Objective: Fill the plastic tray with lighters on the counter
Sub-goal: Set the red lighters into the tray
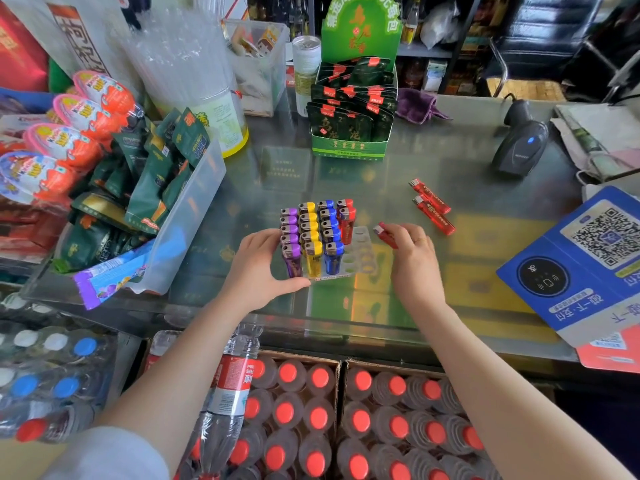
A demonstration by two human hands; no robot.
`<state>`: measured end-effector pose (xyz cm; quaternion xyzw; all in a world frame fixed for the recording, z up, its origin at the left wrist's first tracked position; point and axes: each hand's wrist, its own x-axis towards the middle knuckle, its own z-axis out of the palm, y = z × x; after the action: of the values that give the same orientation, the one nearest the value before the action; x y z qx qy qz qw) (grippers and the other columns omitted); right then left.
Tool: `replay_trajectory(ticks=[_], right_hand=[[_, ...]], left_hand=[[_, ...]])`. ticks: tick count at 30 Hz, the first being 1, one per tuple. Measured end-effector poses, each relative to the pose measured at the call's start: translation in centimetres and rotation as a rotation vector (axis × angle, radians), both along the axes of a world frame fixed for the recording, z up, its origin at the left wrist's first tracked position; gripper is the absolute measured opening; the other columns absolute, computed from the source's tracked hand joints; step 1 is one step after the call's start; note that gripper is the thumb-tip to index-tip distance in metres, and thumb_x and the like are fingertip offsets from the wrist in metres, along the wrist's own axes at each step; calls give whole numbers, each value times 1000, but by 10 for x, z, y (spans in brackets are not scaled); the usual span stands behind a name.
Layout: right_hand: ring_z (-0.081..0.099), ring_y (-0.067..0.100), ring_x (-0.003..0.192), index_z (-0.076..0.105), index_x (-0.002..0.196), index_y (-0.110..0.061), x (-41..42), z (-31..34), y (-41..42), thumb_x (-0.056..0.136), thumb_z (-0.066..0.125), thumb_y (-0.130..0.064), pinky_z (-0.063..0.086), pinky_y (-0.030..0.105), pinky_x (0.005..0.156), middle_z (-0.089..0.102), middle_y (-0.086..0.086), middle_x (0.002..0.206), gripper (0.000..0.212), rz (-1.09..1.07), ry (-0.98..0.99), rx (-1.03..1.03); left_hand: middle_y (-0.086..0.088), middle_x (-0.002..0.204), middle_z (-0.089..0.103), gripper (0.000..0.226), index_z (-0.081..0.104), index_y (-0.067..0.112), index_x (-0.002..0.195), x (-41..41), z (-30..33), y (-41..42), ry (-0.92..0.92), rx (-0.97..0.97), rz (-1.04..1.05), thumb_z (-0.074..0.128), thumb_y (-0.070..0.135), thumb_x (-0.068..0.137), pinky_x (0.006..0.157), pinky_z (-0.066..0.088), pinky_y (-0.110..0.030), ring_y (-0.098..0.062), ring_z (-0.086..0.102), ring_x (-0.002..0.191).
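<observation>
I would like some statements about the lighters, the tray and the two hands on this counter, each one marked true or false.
1. The right hand holds a red lighter. True.
2. The plastic tray is completely full. False: empty holes remain on its right side.
3. Two red lighters lie loose on the counter, to the right of the tray. True.
4. The left hand rests away from the tray. False: its fingers and thumb touch the tray's left front corner.
5. The purple lighters stand in the tray's rightmost filled column. False: they stand in the leftmost column; red ones stand in the rightmost filled column.
</observation>
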<state>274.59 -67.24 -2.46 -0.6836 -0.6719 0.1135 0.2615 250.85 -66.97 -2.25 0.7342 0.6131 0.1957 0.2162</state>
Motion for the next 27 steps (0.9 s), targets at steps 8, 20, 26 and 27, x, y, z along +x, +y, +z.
replay_trajectory(ticks=[8,20,26,27], right_hand=[[50,36,97,62,102,-7,3,18,21,82,57,-3,40,38,77,65,15,97,21,-31,-277,-141],[63,1,66,56,84,-17,-25,42,4,79,65,2,52,15,68,65,-2,77,21,93,926,-108],[58,-9,54,53,80,-15,-34,30,4,79,65,2,41,4,56,63,-9,67,20,91,809,-141],[56,-10,53,54,82,-12,-35,29,5,79,65,0,39,3,54,63,-10,66,17,91,780,-144]], left_hand=[[4,134,44,74,49,23,125,-2,2,2,-24,-31,-14,75,50,61,101,26,-34,-18,28,125],[4,131,48,80,51,22,124,-7,-3,3,-20,27,-25,76,56,56,97,25,-28,-17,35,123],[5,131,48,79,50,24,125,-7,-2,2,-34,11,-24,75,55,58,100,29,-34,-17,36,123],[5,132,48,80,49,24,125,-7,-2,2,-34,9,-23,75,57,57,101,30,-35,-17,36,123]])
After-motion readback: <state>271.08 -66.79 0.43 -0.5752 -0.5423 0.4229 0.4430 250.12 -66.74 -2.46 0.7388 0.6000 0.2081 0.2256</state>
